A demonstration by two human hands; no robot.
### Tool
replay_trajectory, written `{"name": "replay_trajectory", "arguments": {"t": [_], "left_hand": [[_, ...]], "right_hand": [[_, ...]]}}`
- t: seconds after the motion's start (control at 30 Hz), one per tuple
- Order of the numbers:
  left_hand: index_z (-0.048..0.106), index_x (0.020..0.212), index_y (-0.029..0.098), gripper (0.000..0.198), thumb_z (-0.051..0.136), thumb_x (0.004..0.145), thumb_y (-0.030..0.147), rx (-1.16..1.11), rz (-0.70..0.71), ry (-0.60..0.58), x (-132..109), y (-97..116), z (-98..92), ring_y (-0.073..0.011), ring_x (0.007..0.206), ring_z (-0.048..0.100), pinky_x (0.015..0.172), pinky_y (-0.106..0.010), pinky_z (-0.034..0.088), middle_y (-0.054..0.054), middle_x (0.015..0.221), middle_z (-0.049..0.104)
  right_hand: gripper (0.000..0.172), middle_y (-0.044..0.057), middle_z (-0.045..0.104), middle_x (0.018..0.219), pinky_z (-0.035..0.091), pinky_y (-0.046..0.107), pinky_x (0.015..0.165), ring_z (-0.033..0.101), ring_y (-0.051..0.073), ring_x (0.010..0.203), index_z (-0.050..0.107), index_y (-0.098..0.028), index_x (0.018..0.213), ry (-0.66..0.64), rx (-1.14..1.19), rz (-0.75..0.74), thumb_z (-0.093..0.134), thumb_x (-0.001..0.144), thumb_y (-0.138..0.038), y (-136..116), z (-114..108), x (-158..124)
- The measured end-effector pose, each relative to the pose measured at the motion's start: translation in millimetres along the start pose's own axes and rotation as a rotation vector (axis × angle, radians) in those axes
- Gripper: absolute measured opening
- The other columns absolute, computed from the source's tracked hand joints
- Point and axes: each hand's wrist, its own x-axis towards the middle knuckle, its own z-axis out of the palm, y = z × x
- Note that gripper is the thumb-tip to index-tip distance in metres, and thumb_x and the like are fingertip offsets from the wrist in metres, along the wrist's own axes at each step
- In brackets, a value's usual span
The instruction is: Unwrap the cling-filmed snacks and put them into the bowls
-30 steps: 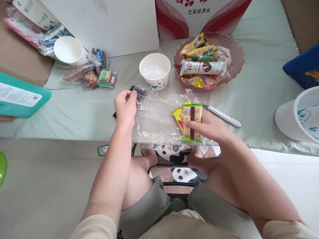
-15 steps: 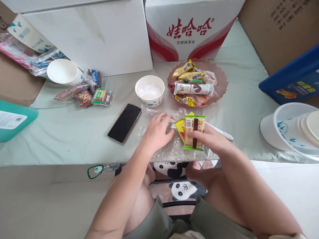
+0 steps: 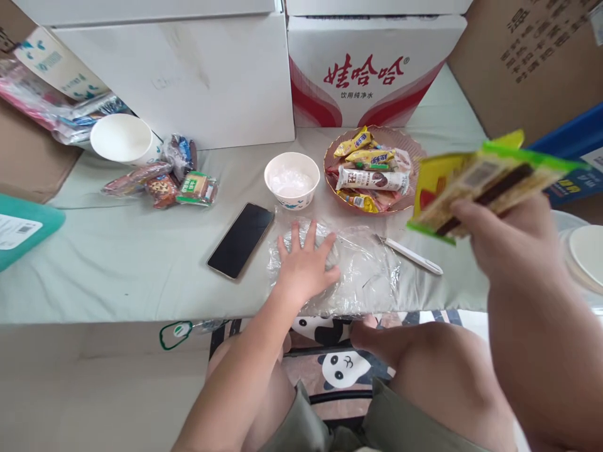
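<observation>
My left hand point(image 3: 306, 267) lies with fingers spread on a crumpled clear plastic sheet point(image 3: 365, 276) near the table's front edge. Raised at the right, my right hand point(image 3: 509, 235) grips snack packets point(image 3: 490, 182): a green-edged one with a dark stripe and a yellow one behind it. A white-handled knife point(image 3: 414, 255) lies just right of the plastic. Behind the sheet stand a paper bowl point(image 3: 292, 181) with clear plastic inside and a pink glass plate point(image 3: 414, 147) bearing several wrapped snacks. A black phone point(image 3: 240, 240) rests left of my left hand.
White boxes point(image 3: 183, 81) line the back. At the left are a paper cup point(image 3: 123, 139), wrapped snacks point(image 3: 161, 186) and a teal container point(image 3: 28, 229). To the right stand a cardboard box point(image 3: 522, 69), a blue package point(image 3: 579, 182) and a clear tub point(image 3: 565, 223) holding paper cups.
My right hand has lifted the packets off the plastic and moved right and up. My left hand has spread flat on the sheet. The knife is now more fully exposed.
</observation>
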Motion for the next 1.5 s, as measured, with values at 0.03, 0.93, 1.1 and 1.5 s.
{"name": "replay_trajectory", "arguments": {"t": [0.03, 0.93, 1.1, 1.5], "left_hand": [[0.037, 0.164, 0.038, 0.074, 0.055, 0.094, 0.054, 0.004, 0.000, -0.006, 0, 0, 0.4, -0.0504, 0.164, 0.002, 0.124, -0.081, 0.009, -0.008, 0.180, 0.014], [0.035, 0.166, 0.032, 0.078, 0.056, 0.093, 0.051, 0.015, -0.057, -0.070, 5, 12, -5.4, -0.0528, 0.162, -0.005, 0.122, -0.082, 0.004, -0.012, 0.180, 0.008], [0.039, 0.163, 0.033, 0.079, 0.063, 0.090, 0.047, -0.027, -0.067, -0.013, 5, 14, -1.4, -0.0527, 0.163, -0.003, 0.123, -0.081, 0.005, -0.012, 0.180, 0.010], [0.038, 0.163, 0.038, 0.084, 0.072, 0.087, 0.048, -0.065, -0.170, 0.139, -14, 14, 8.3, -0.0584, 0.161, 0.002, 0.122, -0.083, 0.017, -0.010, 0.180, 0.009]], "right_hand": [[0.029, 0.014, 0.080, 0.114, 0.058, 0.049, 0.083, 0.076, 0.033, 0.106, 0.076, -0.021, 0.109, 0.076, -0.093, -0.028, 0.066, 0.086, -0.038, -9, -1, 18], [0.046, 0.017, 0.058, 0.154, 0.034, 0.064, 0.120, 0.050, 0.037, 0.146, 0.057, -0.018, 0.143, -0.033, -0.365, -0.299, 0.046, 0.100, -0.029, -24, 43, 81], [0.023, 0.015, 0.069, 0.134, 0.053, 0.053, 0.107, 0.067, 0.032, 0.127, 0.070, -0.023, 0.110, -0.131, -0.051, -0.492, 0.062, 0.090, -0.033, -32, 40, -45], [0.042, 0.009, 0.078, 0.117, 0.059, 0.043, 0.079, 0.073, 0.022, 0.075, 0.079, -0.023, 0.108, -0.274, -0.144, -0.082, 0.054, 0.076, -0.013, 7, 63, -51]]}}
